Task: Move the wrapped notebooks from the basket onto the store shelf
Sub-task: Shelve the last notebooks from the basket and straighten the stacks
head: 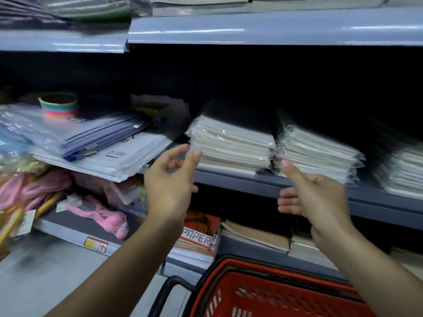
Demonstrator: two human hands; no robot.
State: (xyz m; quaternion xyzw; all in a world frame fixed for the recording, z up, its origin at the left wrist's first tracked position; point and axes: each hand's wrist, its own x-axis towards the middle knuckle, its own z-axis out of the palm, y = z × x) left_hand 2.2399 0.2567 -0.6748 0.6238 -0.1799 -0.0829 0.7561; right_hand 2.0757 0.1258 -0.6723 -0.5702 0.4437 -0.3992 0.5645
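- Grey metal store shelf [297, 183] runs across the middle of the frame, with another shelf board above it at the top and a dark recess between the two.
- Left hand [170, 179], at centre frame, is raised with fingers spread and loosely curled, holding nothing; its thumb tip touches, or nearly touches, the lower left corner of the stack of wrapped notebooks [231, 143].
- Right hand [318, 197], right of centre, is likewise unclenched and empty, thumb pointing up just below the gap between that stack and the next, fingers curled in front of the shelf edge.
- Wrapped notebooks lie flat on the shelf in clear film, pale page edges facing out, dark cover on top.
- Just beside them to the right sits a second stack of spiral-bound pads [318, 152], tilted, and a third pile [402, 170] at the right edge of the frame; blur makes their details hard to read.
- Left of the notebooks, a leaning heap of plastic folders and envelopes [96, 145] overhangs the shelf, with a striped rainbow ring [58, 105] behind it.
- Lower left holds pink packaged items [100, 211] on a lower shelf.
- Below the hands, a red-and-white pad marked "PAPER" [198, 239] and brown-covered books [256, 236] sit on the shelf beneath.
- Red basket [274, 294] with black rim fills the bottom centre, partly hidden by the right forearm.
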